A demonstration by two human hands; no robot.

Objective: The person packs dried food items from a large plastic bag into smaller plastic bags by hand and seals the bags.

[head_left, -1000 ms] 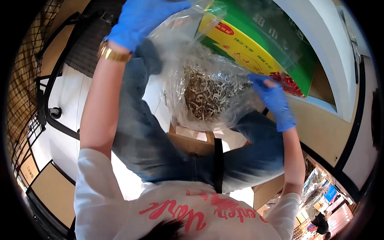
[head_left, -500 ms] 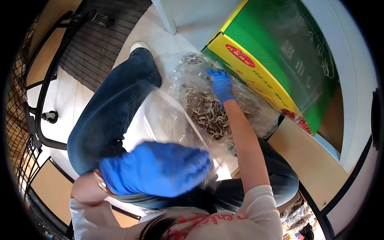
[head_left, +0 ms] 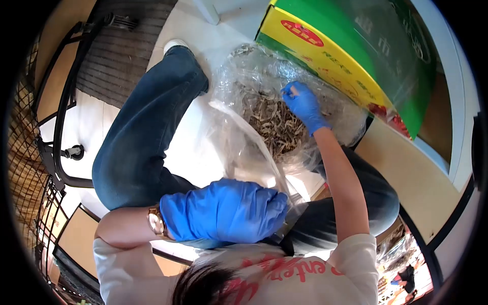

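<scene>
A large clear plastic bag lies open between the legs, with dried brownish-grey strips inside. My left hand, in a blue glove, is closed on the bag's near edge, close to the body; the bag film stretches from it toward the strips. My right hand, also gloved in blue, is over the right side of the strips with its fingers curled together. Whatever is between those fingers is too small to make out.
A green and yellow box stands just beyond the bag at the upper right. On the left are a black wheeled frame, a wire mesh basket and a dark ribbed mat. A wooden panel is at the right.
My left hand has come down from the upper left toward the body, drawing the bag's edge along. My right hand left the bag's right edge and moved over the strips.
</scene>
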